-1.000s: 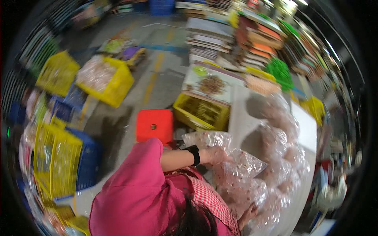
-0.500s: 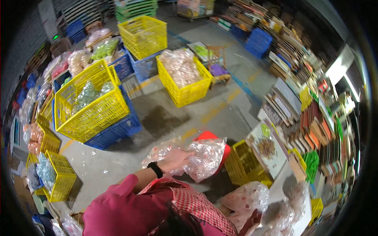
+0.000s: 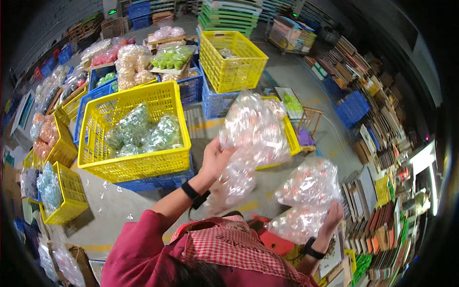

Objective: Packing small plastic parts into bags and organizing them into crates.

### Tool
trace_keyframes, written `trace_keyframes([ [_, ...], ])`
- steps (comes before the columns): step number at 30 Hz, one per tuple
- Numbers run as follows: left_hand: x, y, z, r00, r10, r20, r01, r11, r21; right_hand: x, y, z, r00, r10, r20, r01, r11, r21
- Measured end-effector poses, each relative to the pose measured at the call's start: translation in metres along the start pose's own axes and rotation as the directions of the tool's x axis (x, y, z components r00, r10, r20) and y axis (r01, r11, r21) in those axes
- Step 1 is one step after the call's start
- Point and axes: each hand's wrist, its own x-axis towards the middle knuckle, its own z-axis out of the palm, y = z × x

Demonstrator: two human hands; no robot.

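My left hand (image 3: pixel 217 160) is closed on clear plastic bags (image 3: pixel 256 126) of small white and reddish pieces, raised in front of me. One bag stands above the fist and another hangs below it. Off to the right, my right hand (image 3: pixel 331 217) grips more clear bags (image 3: pixel 310 184) with similar contents, two of them showing, one above the other. What exactly the pieces are is too small to tell. Behind the left hand's bags, a yellow crate (image 3: pixel 289 134) is partly hidden.
At the left, a large yellow crate (image 3: pixel 134 165) with greenish bags (image 3: pixel 162 131) rests on a blue crate (image 3: pixel 158 178). Another yellow crate (image 3: pixel 233 71) stands on blue ones farther back. Below me is a red stool-like thing (image 3: pixel 275 243). Stacked boards (image 3: pixel 377 234) line the right side.
My left hand has lifted its bags up and forward. The right hand has risen from the lower right with bags in it. My view has turned, shifting the crates rightward.
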Motion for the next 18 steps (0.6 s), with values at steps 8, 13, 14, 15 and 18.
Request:
trace_keyframes([
  [8, 0.217, 0.044, -0.025, 0.976, -0.118, -0.184, 0.031, 0.907, -0.421, 0.155, -0.090, 0.237, 0.926, 0.214, 0.311, -0.312, 0.898, 0.310],
  [13, 0.369, 0.035, -0.108, 0.921, -0.244, -0.304, 0.165, 0.950, -0.264, 0.240, -0.061, 0.390, 0.857, 0.040, 0.514, -0.267, 0.887, 0.376],
  [14, 0.393, 0.034, -0.130, 0.917, -0.295, -0.267, 0.202, 0.923, -0.327, 0.249, -0.070, 0.421, 0.811, 0.010, 0.585, -0.311, 0.854, 0.417],
  [15, 0.412, 0.043, -0.135, 0.893, -0.332, -0.303, 0.216, 0.908, -0.359, 0.262, -0.078, 0.450, 0.764, -0.019, 0.645, -0.359, 0.818, 0.449],
  [18, 0.463, 0.055, -0.174, 0.883, -0.286, -0.372, 0.135, 0.914, -0.383, 0.288, -0.103, 0.535, 0.692, -0.062, 0.720, -0.414, 0.782, 0.466],
])
